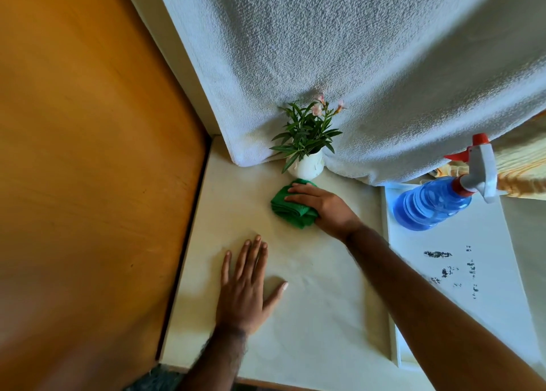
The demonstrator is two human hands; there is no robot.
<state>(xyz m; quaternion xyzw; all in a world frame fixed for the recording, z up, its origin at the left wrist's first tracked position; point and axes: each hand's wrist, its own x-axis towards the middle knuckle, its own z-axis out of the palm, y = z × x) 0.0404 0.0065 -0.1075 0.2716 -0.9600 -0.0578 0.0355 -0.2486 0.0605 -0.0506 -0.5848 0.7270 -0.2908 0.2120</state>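
Right forearm [428,302]; cloth [288,210] (green) under fingers [301,197]

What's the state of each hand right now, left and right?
Left hand: open, flat on the table, holding nothing.
Right hand: open, straight fingers pressing the green cloth onto the table.

The cream tabletop [319,316] bears a green cloth [288,210], white vase [305,167], white tray [487,237].

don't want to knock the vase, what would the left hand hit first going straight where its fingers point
Probably the left edge of the green cloth under the right hand; the left hand points just there. The vase sits further right.
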